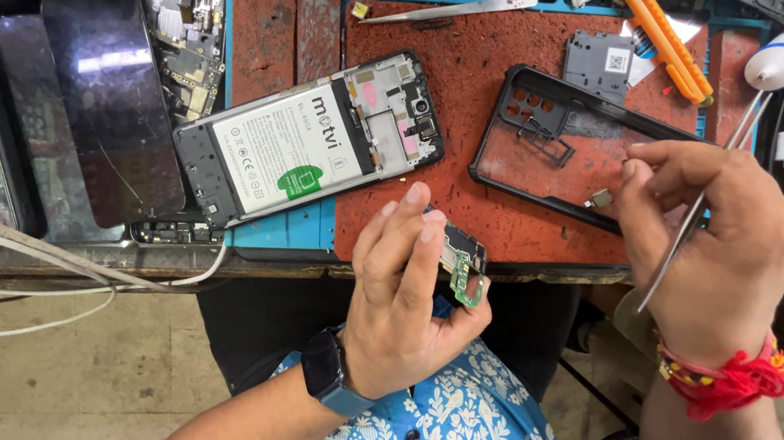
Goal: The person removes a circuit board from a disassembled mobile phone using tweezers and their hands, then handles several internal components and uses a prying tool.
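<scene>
Pinching a small green circuit board at lower centre, the left hand sits beside the right hand, which grips thin steel tweezers over the rough red mat.

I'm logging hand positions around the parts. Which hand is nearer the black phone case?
Right. The right hand, holding tweezers, hovers over the black phone case's right end; the left hand holds a circuit board below it, off the mat.

Opened phone w/ battery, black case, spare tweezers, orange cutter, detached screen.
</scene>
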